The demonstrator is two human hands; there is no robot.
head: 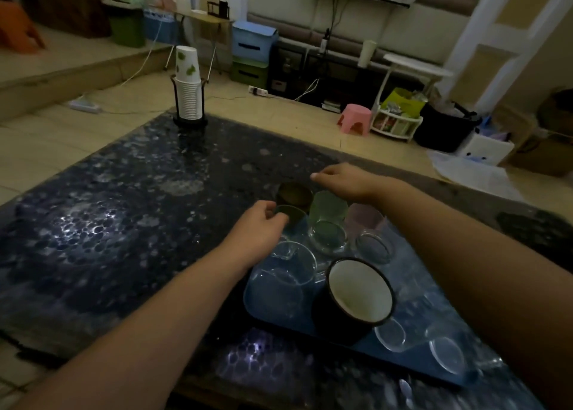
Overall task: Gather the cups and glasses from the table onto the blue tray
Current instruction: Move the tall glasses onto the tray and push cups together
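Observation:
The blue tray [310, 324] lies on the dark table at the front right. It holds a black enamel mug with a white inside [356, 295], clear glasses [288, 273], a green glass [328, 223], a pink glass [369, 232] and two small clear glasses [415, 341]. A brown cup [294, 194] stands at the tray's far edge. My left hand [260, 226] curls on the rim of a dark green-tinted glass [293, 215]. My right hand [344, 180] hovers over the brown cup and green glass, fingers loosely apart.
A black wire holder with a stack of white paper cups [187, 94] stands at the table's far left corner. The dark patterned table [124, 208] stretches left of the tray. A pink stool [355, 119] and storage boxes stand on the floor beyond.

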